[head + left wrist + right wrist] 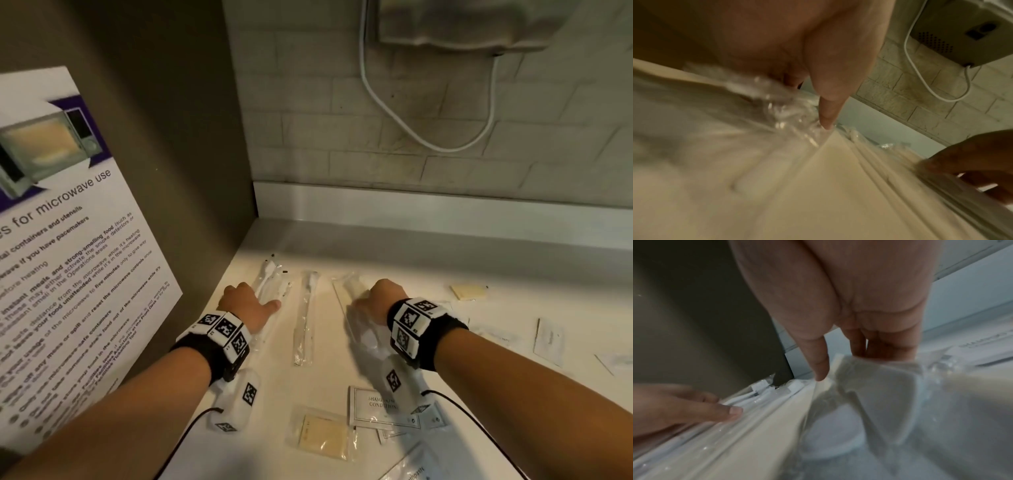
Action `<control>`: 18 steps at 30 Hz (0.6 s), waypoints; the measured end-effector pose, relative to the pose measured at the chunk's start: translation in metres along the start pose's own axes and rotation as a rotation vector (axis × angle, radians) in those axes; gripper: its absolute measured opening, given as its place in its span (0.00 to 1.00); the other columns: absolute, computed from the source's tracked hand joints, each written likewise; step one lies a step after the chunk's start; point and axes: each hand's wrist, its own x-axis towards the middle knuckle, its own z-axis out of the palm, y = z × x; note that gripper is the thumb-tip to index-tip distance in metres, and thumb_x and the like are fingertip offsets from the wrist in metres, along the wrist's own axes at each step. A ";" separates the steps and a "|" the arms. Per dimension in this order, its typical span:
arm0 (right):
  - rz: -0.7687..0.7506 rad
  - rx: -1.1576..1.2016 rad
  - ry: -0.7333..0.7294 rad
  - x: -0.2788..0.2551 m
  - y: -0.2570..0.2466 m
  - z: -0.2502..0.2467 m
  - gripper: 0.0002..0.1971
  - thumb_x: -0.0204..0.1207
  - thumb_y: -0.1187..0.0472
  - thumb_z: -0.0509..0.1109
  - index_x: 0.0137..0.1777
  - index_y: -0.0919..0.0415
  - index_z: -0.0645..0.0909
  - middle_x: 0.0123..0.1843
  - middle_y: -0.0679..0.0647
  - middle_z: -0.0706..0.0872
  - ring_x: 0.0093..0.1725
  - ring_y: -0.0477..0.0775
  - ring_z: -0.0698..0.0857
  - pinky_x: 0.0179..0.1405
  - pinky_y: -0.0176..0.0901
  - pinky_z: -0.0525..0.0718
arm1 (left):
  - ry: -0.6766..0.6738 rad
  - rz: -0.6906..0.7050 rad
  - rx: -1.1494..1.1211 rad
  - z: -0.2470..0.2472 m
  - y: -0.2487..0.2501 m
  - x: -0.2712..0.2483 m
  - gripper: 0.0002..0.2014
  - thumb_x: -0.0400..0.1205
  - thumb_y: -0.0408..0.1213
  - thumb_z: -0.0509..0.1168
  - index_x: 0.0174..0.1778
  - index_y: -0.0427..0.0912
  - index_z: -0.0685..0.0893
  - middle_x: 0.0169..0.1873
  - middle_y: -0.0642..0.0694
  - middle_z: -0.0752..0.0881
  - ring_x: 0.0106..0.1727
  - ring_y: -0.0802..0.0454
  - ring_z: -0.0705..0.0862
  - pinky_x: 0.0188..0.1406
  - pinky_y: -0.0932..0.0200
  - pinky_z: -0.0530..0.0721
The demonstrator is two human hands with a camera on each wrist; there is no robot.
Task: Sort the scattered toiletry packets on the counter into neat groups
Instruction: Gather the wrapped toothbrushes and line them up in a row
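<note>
Three long clear-wrapped packets lie side by side at the counter's back left. My left hand grips the leftmost toothbrush packet, fingers curled over its left side. Its thumb presses the crinkled wrapper. A second toothbrush packet lies untouched between my hands. My right hand pinches the third clear packet. In the right wrist view its thumb sits on the near edge of that packet, which tilts up, with the fingers behind it.
A shampoo-conditioner sachet, a yellowish pad in clear wrap and a toothpaste packet lie near the front. More sachets and a yellow packet sit at right. A cabinet wall bounds the left, a tiled wall the back.
</note>
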 end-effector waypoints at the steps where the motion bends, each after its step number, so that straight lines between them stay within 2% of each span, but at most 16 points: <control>1: 0.012 -0.010 0.004 0.000 0.000 0.000 0.16 0.77 0.54 0.68 0.59 0.65 0.81 0.57 0.60 0.86 0.54 0.61 0.86 0.45 0.45 0.81 | 0.014 -0.009 0.000 0.002 0.000 -0.001 0.39 0.74 0.62 0.68 0.73 0.37 0.72 0.68 0.37 0.75 0.66 0.39 0.79 0.63 0.45 0.81; 3: 0.027 -0.059 0.019 0.000 0.000 0.002 0.18 0.75 0.53 0.71 0.57 0.66 0.81 0.56 0.59 0.86 0.48 0.58 0.84 0.42 0.43 0.79 | 0.036 -0.007 0.018 0.001 0.001 -0.004 0.40 0.74 0.62 0.69 0.74 0.36 0.70 0.71 0.36 0.71 0.69 0.37 0.77 0.65 0.43 0.80; 7: 0.051 -0.117 0.020 0.001 0.005 0.002 0.15 0.74 0.53 0.72 0.53 0.64 0.83 0.47 0.56 0.86 0.47 0.57 0.87 0.41 0.42 0.82 | 0.031 0.010 0.003 -0.005 0.004 -0.006 0.42 0.75 0.59 0.71 0.78 0.38 0.65 0.74 0.36 0.67 0.73 0.35 0.73 0.68 0.41 0.78; 10: 0.029 -0.054 0.056 0.006 0.012 -0.002 0.16 0.78 0.56 0.69 0.61 0.64 0.80 0.55 0.59 0.87 0.51 0.59 0.86 0.43 0.44 0.80 | 0.032 0.058 -0.100 -0.007 0.003 -0.004 0.39 0.76 0.51 0.72 0.80 0.42 0.63 0.75 0.38 0.68 0.71 0.37 0.76 0.69 0.43 0.77; 14: 0.019 -0.017 0.120 0.013 0.025 -0.006 0.16 0.80 0.59 0.67 0.65 0.65 0.78 0.60 0.60 0.85 0.56 0.61 0.86 0.47 0.44 0.81 | 0.053 0.155 -0.154 -0.011 -0.001 -0.008 0.27 0.80 0.37 0.68 0.75 0.45 0.70 0.69 0.39 0.76 0.63 0.42 0.81 0.54 0.58 0.75; 16: 0.027 -0.038 0.129 0.015 0.033 -0.009 0.16 0.80 0.59 0.65 0.65 0.65 0.76 0.61 0.61 0.85 0.59 0.61 0.86 0.48 0.43 0.80 | 0.072 0.183 -0.136 -0.013 -0.003 -0.012 0.23 0.80 0.36 0.67 0.71 0.45 0.74 0.66 0.40 0.79 0.60 0.42 0.83 0.54 0.58 0.77; 18: 0.031 -0.082 0.120 0.017 0.039 -0.010 0.15 0.81 0.59 0.63 0.64 0.66 0.77 0.61 0.62 0.85 0.60 0.62 0.85 0.47 0.43 0.78 | 0.070 0.179 -0.127 -0.015 -0.005 -0.015 0.20 0.80 0.37 0.67 0.69 0.45 0.77 0.65 0.41 0.82 0.60 0.43 0.83 0.58 0.56 0.79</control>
